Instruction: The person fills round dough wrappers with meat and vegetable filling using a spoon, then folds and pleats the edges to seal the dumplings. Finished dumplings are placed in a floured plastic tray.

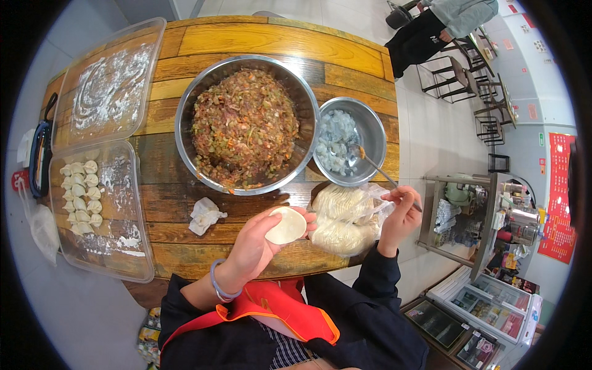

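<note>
My left hand (259,240) holds a round dough wrapper (286,225) flat on its palm and fingers, in front of a large metal bowl (305,157) of minced filling (245,125). In my right hand (401,215) is the handle of a metal spoon (381,172); its tip, with a little filling on it, lies in a smaller metal bowl (374,125) of pale, translucent chopped pieces (335,138), perhaps shrimp. Just left of my right hand, a clear plastic bag (347,219) of stacked wrappers rests on the table.
Folded dumplings (79,203) stand in rows in a floured plastic tray (145,240); behind it lies another floured tray (155,69). A crumpled tissue (206,216) is on the wooden table (277,41). A person (434,32) stands beyond the table's far right corner.
</note>
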`<move>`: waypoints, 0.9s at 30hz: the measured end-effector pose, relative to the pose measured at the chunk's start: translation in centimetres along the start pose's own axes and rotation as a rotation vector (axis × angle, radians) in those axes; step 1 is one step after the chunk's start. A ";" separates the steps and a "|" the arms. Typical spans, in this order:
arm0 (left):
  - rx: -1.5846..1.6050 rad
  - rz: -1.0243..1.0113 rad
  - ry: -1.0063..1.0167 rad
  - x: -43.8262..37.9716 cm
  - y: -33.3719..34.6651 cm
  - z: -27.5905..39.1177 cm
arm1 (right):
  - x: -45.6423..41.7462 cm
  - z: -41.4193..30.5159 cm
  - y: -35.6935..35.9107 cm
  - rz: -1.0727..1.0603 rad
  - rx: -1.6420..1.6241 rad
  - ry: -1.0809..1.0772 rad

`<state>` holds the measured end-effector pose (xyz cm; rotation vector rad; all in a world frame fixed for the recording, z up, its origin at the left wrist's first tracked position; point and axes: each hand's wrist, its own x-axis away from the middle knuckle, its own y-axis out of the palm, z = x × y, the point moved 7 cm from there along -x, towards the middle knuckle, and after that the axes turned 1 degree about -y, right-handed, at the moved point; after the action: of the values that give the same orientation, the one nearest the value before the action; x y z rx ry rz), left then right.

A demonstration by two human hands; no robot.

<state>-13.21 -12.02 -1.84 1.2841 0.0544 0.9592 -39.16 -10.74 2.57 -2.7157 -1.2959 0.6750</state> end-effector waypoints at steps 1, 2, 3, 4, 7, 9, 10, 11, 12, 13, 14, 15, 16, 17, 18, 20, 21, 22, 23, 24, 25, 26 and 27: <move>-0.002 0.002 -0.003 0.0 0.0 0.0 | 0.1 -0.3 0.5 -0.051 0.024 -0.044; -0.004 0.001 -0.004 0.0 0.0 -0.1 | 0.1 -0.6 0.9 -0.098 0.042 -0.083; -0.007 -0.001 -0.005 0.0 0.0 -0.1 | 0.2 -0.9 1.4 -0.142 0.052 -0.123; -0.008 -0.001 -0.008 0.0 0.0 -0.1 | 0.3 -1.1 1.7 -0.174 0.069 -0.159; 0.004 -0.001 -0.010 -0.1 0.0 -0.2 | 0.4 -1.3 2.5 -0.221 0.090 -0.182; 0.007 -0.003 -0.006 -0.1 0.0 -0.2 | 0.5 -1.3 3.2 -0.277 0.083 -0.150; 0.008 0.001 -0.011 -0.1 0.0 -0.2 | 0.5 -1.3 3.4 -0.302 0.077 -0.124; 0.009 -0.004 -0.005 -0.1 0.0 -0.2 | 0.5 -1.9 3.4 -0.291 0.136 -0.194; 0.010 -0.005 -0.004 0.0 0.0 -0.1 | 0.5 -2.6 3.3 -0.280 0.194 -0.255; 0.013 -0.005 -0.005 0.0 0.0 -0.1 | 0.5 -3.2 3.3 -0.265 0.238 -0.327; 0.011 -0.001 -0.001 0.0 0.0 -0.1 | 0.5 -3.3 3.6 -0.301 0.274 -0.343; 0.012 0.003 -0.001 0.0 0.0 -0.1 | 0.6 -3.5 3.9 -0.332 0.299 -0.369; 0.018 0.005 -0.003 0.0 0.0 -0.1 | 0.6 -3.5 4.1 -0.355 0.320 -0.370; 0.011 0.008 -0.007 0.0 0.0 -0.1 | 0.5 -3.1 4.0 -0.346 0.238 -0.300; 0.009 0.010 -0.012 0.0 0.0 -0.2 | 0.4 -2.5 4.0 -0.329 0.154 -0.205; 0.011 0.011 -0.018 0.0 0.0 -0.3 | 0.3 -1.1 3.7 -0.257 0.005 -0.029; 0.016 0.012 -0.018 0.0 0.0 -0.3 | 0.2 -0.3 3.4 -0.203 -0.060 0.052; 0.025 0.013 -0.019 0.1 -0.1 -0.3 | 0.2 0.6 3.1 -0.150 -0.126 0.134; 0.023 0.011 -0.013 0.1 -0.1 -0.2 | 0.1 1.2 2.8 -0.113 -0.147 0.183; 0.025 0.009 -0.008 0.1 -0.2 -0.1 | 0.0 1.9 2.4 -0.077 -0.169 0.232; 0.026 0.009 -0.002 0.0 -0.3 0.0 | -0.1 2.6 2.0 -0.027 -0.196 0.287; 0.028 0.012 -0.001 0.1 -0.3 0.0 | -0.2 3.0 1.7 -0.008 -0.249 0.308; 0.029 0.015 0.000 0.1 -0.4 0.0 | -0.2 3.4 1.5 -0.004 -0.283 0.336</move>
<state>-12.92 -12.00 -2.13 1.3125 0.0585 0.9743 -39.56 -12.37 -0.80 -2.8697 -1.3966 0.0249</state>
